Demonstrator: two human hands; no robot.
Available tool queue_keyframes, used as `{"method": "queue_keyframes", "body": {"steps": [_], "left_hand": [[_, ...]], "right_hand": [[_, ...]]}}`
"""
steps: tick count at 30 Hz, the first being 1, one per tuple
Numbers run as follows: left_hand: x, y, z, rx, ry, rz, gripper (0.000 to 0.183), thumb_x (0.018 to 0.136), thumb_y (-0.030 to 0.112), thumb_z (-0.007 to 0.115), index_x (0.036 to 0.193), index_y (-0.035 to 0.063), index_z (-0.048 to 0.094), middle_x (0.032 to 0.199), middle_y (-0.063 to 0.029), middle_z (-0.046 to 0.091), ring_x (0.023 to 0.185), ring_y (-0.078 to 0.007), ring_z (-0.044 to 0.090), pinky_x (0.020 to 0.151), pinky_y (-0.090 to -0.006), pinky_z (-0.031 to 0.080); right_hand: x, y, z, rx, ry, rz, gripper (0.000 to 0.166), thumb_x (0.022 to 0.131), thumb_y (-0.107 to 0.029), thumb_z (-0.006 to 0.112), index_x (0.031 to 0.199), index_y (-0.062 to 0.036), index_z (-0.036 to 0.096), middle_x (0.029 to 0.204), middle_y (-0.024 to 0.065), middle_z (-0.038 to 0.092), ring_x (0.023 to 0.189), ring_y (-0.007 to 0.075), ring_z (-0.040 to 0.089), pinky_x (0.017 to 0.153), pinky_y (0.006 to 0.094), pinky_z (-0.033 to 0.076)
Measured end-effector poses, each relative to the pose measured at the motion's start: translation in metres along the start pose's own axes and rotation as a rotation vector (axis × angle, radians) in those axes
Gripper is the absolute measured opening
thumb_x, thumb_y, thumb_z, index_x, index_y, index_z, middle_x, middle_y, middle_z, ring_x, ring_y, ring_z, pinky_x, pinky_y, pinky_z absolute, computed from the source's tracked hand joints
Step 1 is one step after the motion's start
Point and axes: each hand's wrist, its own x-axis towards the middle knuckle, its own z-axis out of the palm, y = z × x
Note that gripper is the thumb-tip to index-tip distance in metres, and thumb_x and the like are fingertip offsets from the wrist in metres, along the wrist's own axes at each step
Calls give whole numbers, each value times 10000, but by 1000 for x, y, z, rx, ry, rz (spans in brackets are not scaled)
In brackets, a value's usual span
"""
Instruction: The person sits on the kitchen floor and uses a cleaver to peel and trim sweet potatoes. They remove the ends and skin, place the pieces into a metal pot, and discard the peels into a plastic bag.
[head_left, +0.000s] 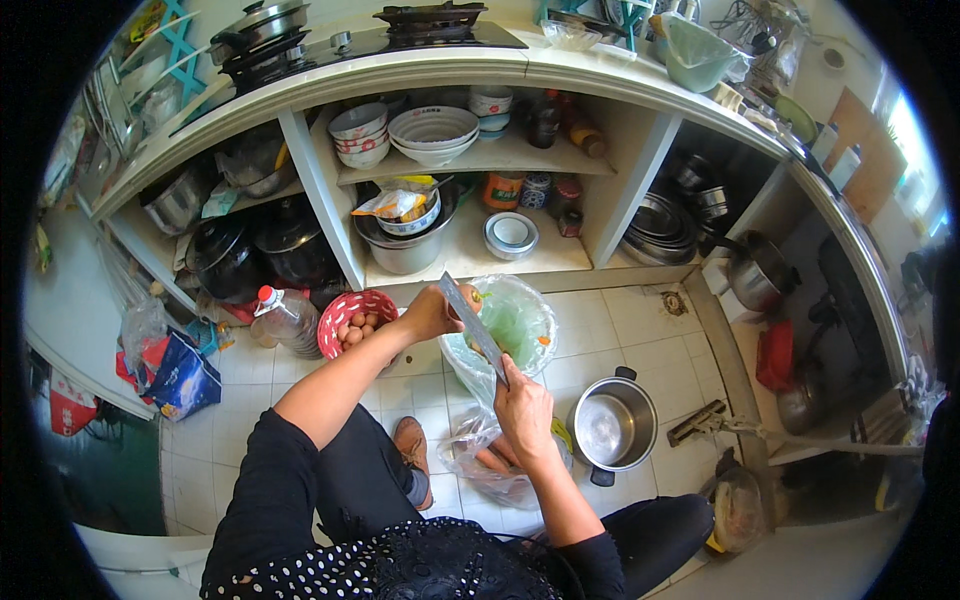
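My left hand is closed around a carrot, its green-stemmed top showing past the fingers. A broad-bladed kitchen knife is gripped in my right hand, the blade slanting up across to the carrot. Below both hands stands a bin lined with a pale plastic bag, with an orange scrap on the liner. Nearer my body, several carrots lie in a clear plastic bag on the floor. To the right of that bag is an empty steel pot with two black handles.
A red basket of eggs and a large plastic bottle stand on the left. Ahead, open cabinet shelves hold bowls, jars and pots. A mop head rests on the tiles at right, near a covered container.
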Motion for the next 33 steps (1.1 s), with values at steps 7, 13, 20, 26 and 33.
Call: {"method": "queue_keyframes", "body": {"steps": [7, 13, 20, 26, 33], "left_hand": [[2, 21, -1, -361, -54, -238, 108, 750, 50, 664, 823, 59, 585, 744, -7, 594, 703, -119, 533, 639, -280, 439], [4, 36, -3, -85, -140, -424, 189, 768, 190, 717, 805, 62, 583, 819, -98, 649, 757, -276, 613, 700, -356, 476], [-4, 23, 6, -434, -142, -405, 257, 661, 19, 711, 903, 48, 628, 825, -25, 664, 795, -122, 600, 720, -281, 472], [-10, -3, 27, -612, -114, -401, 307, 640, 7, 692, 936, 58, 630, 883, -44, 661, 814, -134, 605, 744, -275, 477], [-7, -10, 44, -181, -187, -541, 463, 566, 145, 756, 1007, 82, 632, 950, -88, 685, 867, -261, 658, 781, -321, 520]], "right_hand": [[-1, 1, 2, -5, -44, 120, 297, 840, -118, 574, 1116, -50, 656, 809, 237, 652, 718, 409, 645, 661, 483, 517], [4, 2, 16, -71, -110, 219, 254, 848, -112, 524, 1051, -46, 662, 773, 270, 640, 725, 436, 640, 674, 508, 515], [13, 18, 37, -107, -151, 228, 184, 836, -106, 497, 942, -45, 635, 741, 261, 636, 726, 436, 641, 663, 522, 503], [21, 27, 39, -95, -137, 229, 184, 816, -89, 499, 902, -38, 654, 768, 268, 642, 753, 434, 645, 675, 514, 510], [38, 10, 44, -85, -201, 328, 208, 810, -82, 510, 799, 24, 688, 813, 254, 662, 801, 424, 656, 765, 483, 521]]}}
